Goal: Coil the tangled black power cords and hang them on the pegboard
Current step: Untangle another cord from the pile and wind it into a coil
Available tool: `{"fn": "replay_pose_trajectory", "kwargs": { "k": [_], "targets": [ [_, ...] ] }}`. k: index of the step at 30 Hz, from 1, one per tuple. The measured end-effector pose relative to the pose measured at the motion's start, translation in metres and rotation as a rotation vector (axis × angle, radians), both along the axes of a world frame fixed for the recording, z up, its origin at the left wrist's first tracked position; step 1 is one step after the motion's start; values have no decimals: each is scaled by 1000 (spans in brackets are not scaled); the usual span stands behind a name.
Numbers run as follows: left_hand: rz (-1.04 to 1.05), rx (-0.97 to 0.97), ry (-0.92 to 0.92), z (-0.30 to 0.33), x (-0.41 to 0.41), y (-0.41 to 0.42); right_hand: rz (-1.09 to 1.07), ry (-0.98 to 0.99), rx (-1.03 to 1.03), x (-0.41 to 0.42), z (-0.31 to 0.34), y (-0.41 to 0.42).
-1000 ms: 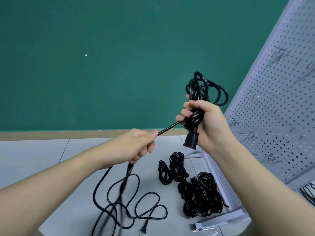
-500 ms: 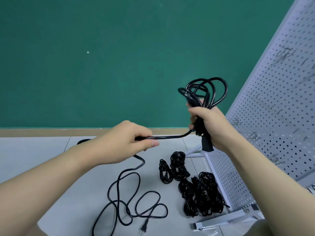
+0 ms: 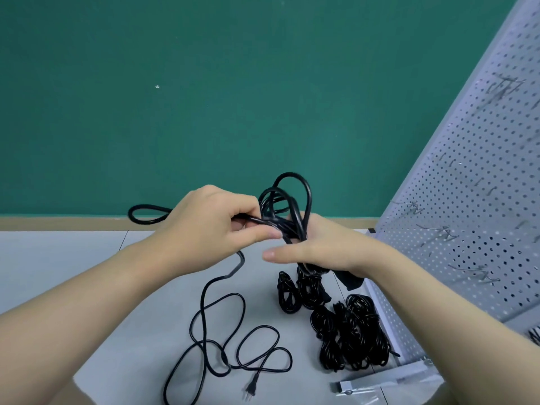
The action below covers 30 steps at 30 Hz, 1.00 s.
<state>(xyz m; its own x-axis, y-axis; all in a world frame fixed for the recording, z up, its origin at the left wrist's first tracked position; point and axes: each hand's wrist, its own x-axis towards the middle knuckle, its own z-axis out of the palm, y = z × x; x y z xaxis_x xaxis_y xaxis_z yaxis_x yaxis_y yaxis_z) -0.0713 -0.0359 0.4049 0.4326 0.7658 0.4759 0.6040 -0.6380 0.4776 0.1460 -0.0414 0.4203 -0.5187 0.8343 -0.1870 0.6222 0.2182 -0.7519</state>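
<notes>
I'm mid-coil: my left hand [image 3: 216,229] pinches the power cord [image 3: 204,314], feeding a loop to the bundle [image 3: 287,211] clamped in my right hand [image 3: 318,252]. Next, gather the slack off the tabletop [image 3: 58,258].

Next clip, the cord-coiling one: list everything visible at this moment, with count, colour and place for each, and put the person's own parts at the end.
Cord being coiled: one, black, loops held up between both hands; its tail trails down to the floor, plug lying at the bottom.
Bundled cords: several, exact count unclear, black, on the floor by the pegboard's foot.
Pegboard: one, white, perforated, leaning at right.
Hooks: several, metal, on the pegboard; blurred.
Wall: green, behind.
Floor: light grey.
Left hand: pinches the cord beside the loops.
Right hand: holds the loop bundle, thumb extended.
</notes>
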Motion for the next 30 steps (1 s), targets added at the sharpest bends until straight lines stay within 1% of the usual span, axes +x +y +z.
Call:
{"fn": "replay_pose_trajectory", "kwargs": {
  "k": [3,5,7,10,13,15,19,21,24,27,28,30],
  "targets": [
    [-7,91,148,3,-2,-2,18,-174,10,-7,-2,-3],
    [-5,101,197,6,-3,-2,44,-213,7,-11,-4,-7],
    [-8,26,176,9,-4,-1,63,-235,18,-16,-4,-12],
    [-2,-153,57,11,-9,4,85,-221,13,-21,-1,-18],
    [23,-240,-65,10,-15,11,41,-90,-19,-26,0,-22],
    [28,-270,-101,10,-18,17,4,22,-39,-27,0,-23],
    [30,-252,-154,14,-27,24,-26,193,-114,-22,6,-22],
    [14,-235,-176,16,-32,26,-19,221,-125,-17,10,-22],
    [-12,-195,-178,15,-35,28,-42,262,-136,-5,12,-17],
    [-4,-145,-159,9,-39,35,-158,368,-152,10,8,-8],
    [0,-115,-118,5,-41,39,-193,380,-143,15,7,-4],
    [39,-40,23,-4,-43,49,-246,416,-146,22,7,2]
  ]
}}
